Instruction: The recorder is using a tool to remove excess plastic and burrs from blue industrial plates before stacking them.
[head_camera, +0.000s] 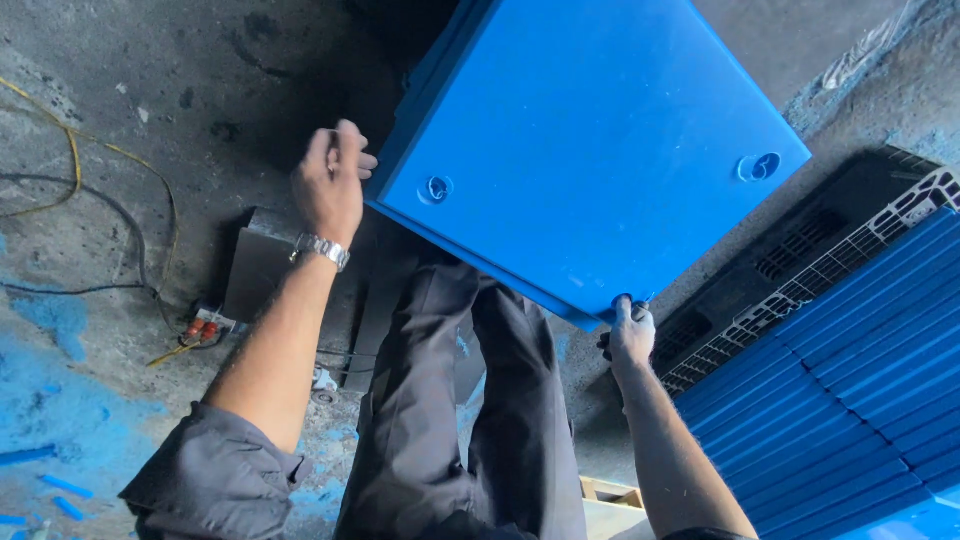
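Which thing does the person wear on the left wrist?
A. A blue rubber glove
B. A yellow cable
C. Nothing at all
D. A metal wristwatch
D: a silver metal wristwatch sits on the wrist just below the left hand, which is bare and touches the left edge of the big blue plastic panel.

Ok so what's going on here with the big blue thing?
A person in grey work clothes holds a large blue plastic panel above their legs. The left hand, with a metal wristwatch, is at the panel's left edge, and the right hand grips its lower corner. To the right lies a stack of blue ribbed panels beside a black pallet. Cables run across the stained concrete floor.
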